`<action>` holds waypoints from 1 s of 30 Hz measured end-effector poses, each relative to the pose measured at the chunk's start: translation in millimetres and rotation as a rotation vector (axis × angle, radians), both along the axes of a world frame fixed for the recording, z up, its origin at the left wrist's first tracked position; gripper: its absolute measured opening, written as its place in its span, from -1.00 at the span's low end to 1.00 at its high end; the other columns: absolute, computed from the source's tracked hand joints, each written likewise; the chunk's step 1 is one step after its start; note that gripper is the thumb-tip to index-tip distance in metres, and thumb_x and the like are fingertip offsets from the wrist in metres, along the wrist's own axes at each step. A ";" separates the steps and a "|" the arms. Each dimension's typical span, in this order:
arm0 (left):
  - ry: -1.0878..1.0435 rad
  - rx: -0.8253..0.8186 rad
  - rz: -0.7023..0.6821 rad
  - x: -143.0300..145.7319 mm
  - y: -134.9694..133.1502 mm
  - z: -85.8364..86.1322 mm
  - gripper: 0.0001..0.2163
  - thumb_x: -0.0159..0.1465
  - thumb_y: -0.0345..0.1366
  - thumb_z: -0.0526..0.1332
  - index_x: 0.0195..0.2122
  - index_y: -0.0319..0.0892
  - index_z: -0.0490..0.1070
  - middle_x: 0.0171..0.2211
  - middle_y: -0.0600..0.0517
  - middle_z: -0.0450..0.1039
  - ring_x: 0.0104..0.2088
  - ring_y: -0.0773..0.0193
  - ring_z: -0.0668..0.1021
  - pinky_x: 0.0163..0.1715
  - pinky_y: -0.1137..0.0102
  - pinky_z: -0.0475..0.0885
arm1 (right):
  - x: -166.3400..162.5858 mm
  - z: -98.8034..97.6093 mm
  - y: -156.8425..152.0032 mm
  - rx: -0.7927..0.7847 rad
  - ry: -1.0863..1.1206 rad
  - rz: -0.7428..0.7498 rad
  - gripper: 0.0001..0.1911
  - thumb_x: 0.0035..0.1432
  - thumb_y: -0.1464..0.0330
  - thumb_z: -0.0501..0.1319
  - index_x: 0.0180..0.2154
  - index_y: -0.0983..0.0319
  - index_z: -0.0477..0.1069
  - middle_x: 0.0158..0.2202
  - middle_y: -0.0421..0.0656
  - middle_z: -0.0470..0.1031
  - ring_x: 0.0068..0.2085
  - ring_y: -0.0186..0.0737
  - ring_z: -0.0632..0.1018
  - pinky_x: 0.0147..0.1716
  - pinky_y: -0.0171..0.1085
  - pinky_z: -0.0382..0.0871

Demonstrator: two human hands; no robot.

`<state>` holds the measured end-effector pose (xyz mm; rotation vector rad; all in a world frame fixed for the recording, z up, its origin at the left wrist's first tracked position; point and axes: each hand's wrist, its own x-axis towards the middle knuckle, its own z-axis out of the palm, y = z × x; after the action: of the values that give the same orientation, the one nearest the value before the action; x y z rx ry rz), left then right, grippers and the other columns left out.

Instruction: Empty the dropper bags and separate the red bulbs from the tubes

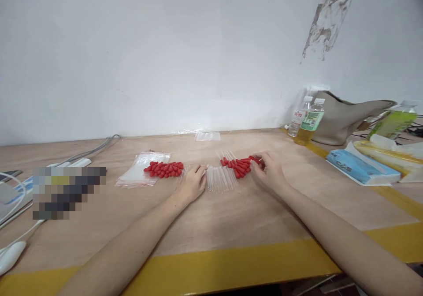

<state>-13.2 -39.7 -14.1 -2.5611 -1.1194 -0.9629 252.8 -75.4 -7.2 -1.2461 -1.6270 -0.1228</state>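
Observation:
My left hand (191,182) rests on the wooden table (211,216) with its fingers curled onto a row of clear glass tubes (220,177). My right hand (269,171) pinches a red rubber bulb (254,159) at the right end of a cluster of red-capped droppers (238,166). A second pile of loose red bulbs (164,169) lies to the left, beside clear plastic bags (140,172).
Two water bottles (306,118) and a beige bag (346,115) stand at the back right. A blue packet (360,167) and a green bottle (393,123) lie at the right. Cables (89,151) and a white device (11,254) sit at the left. Yellow tape (211,265) edges the table.

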 end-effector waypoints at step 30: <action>0.231 -0.130 -0.173 -13.6 -20.9 10.6 -0.61 0.18 -0.11 0.08 0.02 -0.11 0.24 -0.01 -0.08 0.29 0.00 0.14 0.35 0.13 0.05 -0.02 | 51.2 -34.6 88.7 -0.627 0.214 -0.075 -0.77 -0.08 0.27 0.15 -0.49 0.28 0.50 -0.49 -0.16 0.51 -0.43 -0.28 0.47 -0.46 -0.38 0.30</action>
<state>-26.9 -60.6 -3.4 -2.8238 -0.9385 -0.6229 304.0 13.3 -41.7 -1.7215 -1.4756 0.4957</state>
